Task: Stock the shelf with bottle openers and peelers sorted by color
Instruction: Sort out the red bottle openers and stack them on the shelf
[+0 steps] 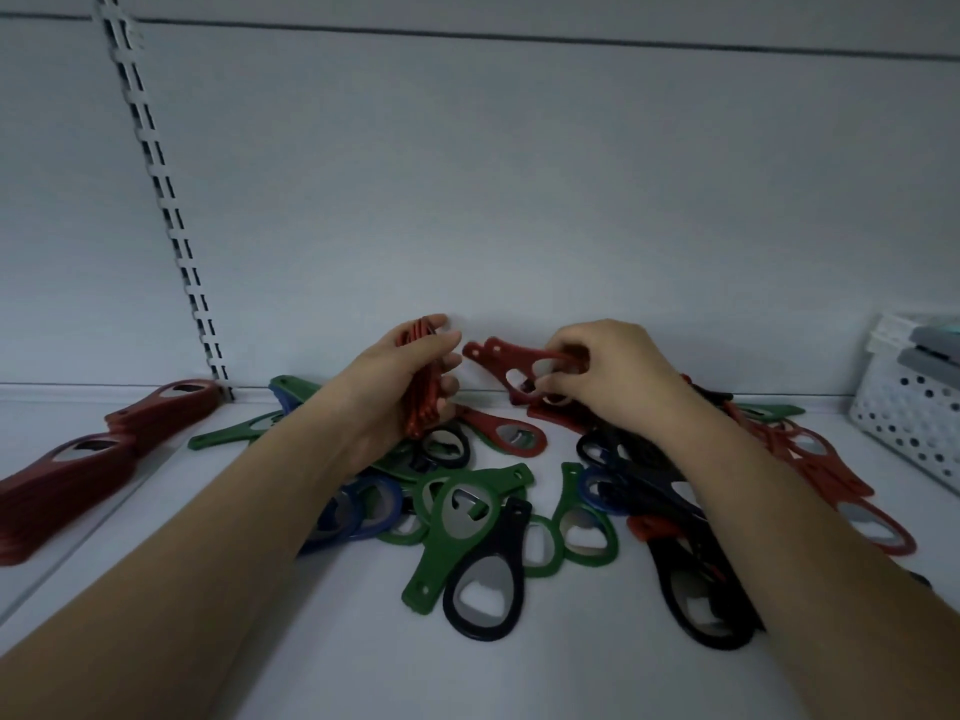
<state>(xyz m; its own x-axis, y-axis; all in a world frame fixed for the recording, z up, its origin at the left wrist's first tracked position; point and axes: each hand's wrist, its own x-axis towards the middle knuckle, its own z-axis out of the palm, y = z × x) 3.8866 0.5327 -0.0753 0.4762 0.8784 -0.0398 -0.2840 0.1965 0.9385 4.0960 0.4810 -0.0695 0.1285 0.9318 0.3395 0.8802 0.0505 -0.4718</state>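
While both hands work over the mixed heap, the sorting of reds is the step in hand. Left hand (410, 379): fingers curled round an upright stack of red openers (422, 392), held on edge near the back of the shelf (260, 589). Right hand (602, 368): fingertips pinching two or so red openers (506, 363) lifted clear of the heap, handle ends pointing toward the left hand.

Mixed heap (519, 511): green, blue, black and red openers, overlapping, mid-shelf toward the back wall. Sorted red stacks (98, 449): two, lying flat near the shelf's left edge, well apart from the heap. No peelers can be told apart here.

Handling note, as a judgement: turn the lifted pieces to match the held stack, rings together, and slide them in flat so the left grip need not loosen. Once the stack is hard to hold, set it beside the sorted reds. Loose reds remain at the right of the heap, some under black ones; lift, do not drag.

White perforated basket (904, 407): at the shelf's right edge; grey flat items show at its top, kind unclear.
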